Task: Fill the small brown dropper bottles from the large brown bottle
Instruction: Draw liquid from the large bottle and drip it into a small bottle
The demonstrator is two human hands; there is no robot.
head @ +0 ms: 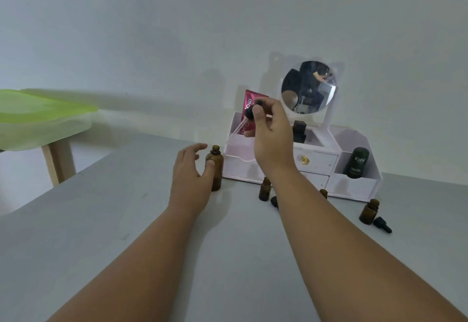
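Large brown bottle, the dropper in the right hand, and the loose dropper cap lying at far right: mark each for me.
Large brown bottle (pixel 216 169): head view, on its glass body.
Dropper (pixel 250 113): head view, on its black collar.
Loose dropper cap (pixel 383 224): head view, on its black body.

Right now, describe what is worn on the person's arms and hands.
Nothing is worn. Both forearms are bare up to the frame's lower edge, with no sleeves showing. The left hand and right hand have no gloves, and no rings, watch or bracelet show. The nails that show are short and unpainted.
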